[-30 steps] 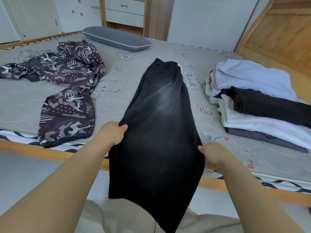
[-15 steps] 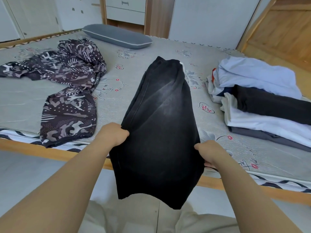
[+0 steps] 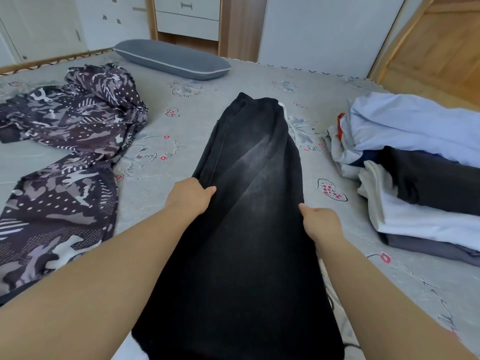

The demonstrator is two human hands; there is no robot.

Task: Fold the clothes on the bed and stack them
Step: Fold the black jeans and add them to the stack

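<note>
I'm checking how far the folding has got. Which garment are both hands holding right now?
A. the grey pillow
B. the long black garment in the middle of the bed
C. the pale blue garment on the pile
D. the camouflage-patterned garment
B: the left hand and right hand each grip a side edge of the black garment, while the camouflage garment lies untouched to the left.

Left hand [image 3: 191, 197] and right hand [image 3: 320, 222] extended, grips clenched
</note>
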